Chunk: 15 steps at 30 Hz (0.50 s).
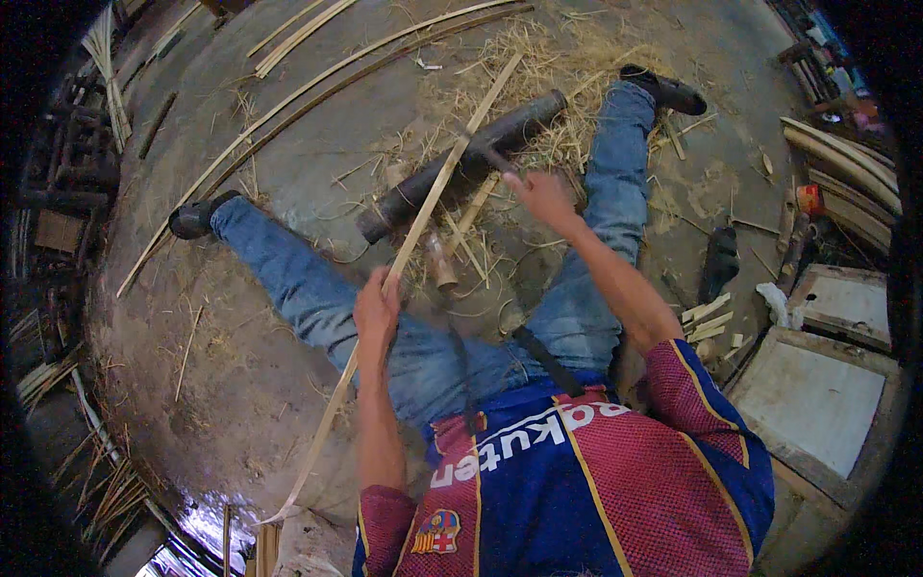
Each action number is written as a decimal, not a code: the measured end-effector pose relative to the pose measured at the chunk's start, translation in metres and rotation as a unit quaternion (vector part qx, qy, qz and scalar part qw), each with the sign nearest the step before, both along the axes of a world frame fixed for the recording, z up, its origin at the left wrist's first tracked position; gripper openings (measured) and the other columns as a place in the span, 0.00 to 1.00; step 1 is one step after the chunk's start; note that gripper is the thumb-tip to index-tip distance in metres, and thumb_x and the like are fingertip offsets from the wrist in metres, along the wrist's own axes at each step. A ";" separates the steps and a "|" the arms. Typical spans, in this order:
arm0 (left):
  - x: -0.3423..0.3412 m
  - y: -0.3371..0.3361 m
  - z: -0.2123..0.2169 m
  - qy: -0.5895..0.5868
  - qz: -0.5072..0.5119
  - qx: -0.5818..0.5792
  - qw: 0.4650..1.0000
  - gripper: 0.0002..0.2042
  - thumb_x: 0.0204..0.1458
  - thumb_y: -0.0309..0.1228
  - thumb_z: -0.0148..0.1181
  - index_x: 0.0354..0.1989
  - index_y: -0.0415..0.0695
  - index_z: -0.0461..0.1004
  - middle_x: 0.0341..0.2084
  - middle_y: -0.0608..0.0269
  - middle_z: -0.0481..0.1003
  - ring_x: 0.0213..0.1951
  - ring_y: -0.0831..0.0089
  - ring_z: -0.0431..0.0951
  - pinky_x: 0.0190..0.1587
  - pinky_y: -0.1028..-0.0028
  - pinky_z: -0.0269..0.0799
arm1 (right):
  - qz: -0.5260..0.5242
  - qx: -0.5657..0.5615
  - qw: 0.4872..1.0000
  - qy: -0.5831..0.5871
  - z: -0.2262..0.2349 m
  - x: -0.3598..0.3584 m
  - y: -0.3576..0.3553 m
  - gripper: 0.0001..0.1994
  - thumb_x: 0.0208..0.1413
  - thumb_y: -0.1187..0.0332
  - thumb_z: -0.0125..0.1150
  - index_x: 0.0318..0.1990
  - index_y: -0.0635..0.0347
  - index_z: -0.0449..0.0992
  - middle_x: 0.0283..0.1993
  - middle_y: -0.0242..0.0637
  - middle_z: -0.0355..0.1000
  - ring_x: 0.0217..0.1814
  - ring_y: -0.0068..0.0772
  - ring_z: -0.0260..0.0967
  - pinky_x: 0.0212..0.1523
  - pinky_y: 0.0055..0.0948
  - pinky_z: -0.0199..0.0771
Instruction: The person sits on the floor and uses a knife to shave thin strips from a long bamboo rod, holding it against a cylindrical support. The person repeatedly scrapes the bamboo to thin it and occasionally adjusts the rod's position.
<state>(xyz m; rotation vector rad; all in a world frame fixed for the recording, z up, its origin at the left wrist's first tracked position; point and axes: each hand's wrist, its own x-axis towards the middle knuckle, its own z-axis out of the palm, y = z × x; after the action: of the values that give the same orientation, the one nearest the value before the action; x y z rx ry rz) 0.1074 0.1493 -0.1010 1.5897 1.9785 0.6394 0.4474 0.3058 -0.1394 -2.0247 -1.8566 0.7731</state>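
My left hand (376, 306) is closed round a long, pale bamboo strip (429, 207), holding it near my left thigh. From there the strip slants up and away across a dark round log (527, 122), and its other end runs back past my left side. My right hand (546, 203), slightly blurred, grips a knife whose dark, narrow blade (496, 159) lies close to the strip over the log. Most of the knife's handle is hidden in my fingers. Under the log, a short wooden piece (440, 262) sticks out toward me.
My legs in jeans stretch out on both sides of the log. Pale shavings (558, 72) pile up beyond it. Long bamboo strips (317, 101) lie at the far left. On the right are a dark shoe-like object (719, 262), cut pieces (707, 317) and framed panels (812, 394).
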 end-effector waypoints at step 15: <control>-0.005 0.016 -0.003 -0.144 -0.008 -0.066 0.987 0.17 0.59 0.43 0.58 0.51 0.48 0.80 0.16 0.63 0.67 0.23 0.77 0.65 0.28 0.71 0.64 | 0.083 -0.052 0.995 0.030 0.001 -0.044 -0.057 0.32 0.60 0.36 0.50 0.33 0.63 0.77 0.28 0.57 0.76 0.34 0.63 0.75 0.37 0.55 0.75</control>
<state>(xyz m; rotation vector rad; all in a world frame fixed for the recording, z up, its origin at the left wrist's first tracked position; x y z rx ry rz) 0.1026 0.1651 -0.1038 1.3506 1.7555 0.6746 0.4030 0.2483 -0.1386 -1.9007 -2.0091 0.9826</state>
